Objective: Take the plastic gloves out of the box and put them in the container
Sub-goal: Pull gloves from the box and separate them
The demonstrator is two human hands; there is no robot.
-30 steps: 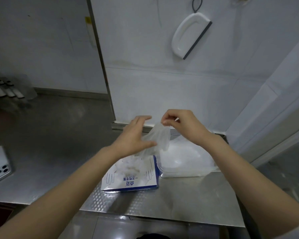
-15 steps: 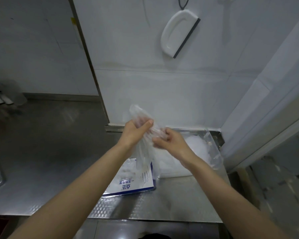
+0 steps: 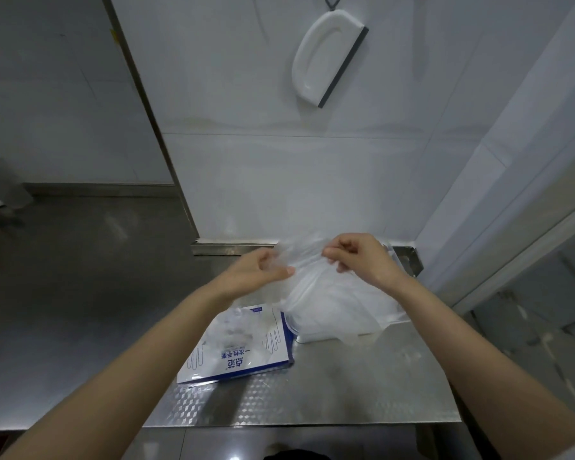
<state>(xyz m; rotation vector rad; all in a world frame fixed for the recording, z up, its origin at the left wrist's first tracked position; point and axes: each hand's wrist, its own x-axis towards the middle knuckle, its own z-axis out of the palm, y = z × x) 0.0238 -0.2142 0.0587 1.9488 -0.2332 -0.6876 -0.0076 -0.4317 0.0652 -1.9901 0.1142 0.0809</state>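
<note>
A thin clear plastic glove (image 3: 307, 255) is stretched flat between my two hands, above the container. My left hand (image 3: 258, 272) pinches its left end and my right hand (image 3: 359, 258) pinches its right end. Below them stands a clear plastic container (image 3: 349, 330) holding a white heap of gloves. To its left the white and blue glove box (image 3: 238, 346) lies flat on the steel counter, with crumpled gloves showing at its opening.
The steel counter (image 3: 312, 393) ends near me at a front edge. White tiled wall stands right behind the container, with a white squeegee (image 3: 327, 58) hanging on it. A white door frame (image 3: 498, 180) rises at the right.
My hands have drawn apart and moved right, spreading the glove out flat over the container. Before, they were close together holding it bunched and hanging over the box.
</note>
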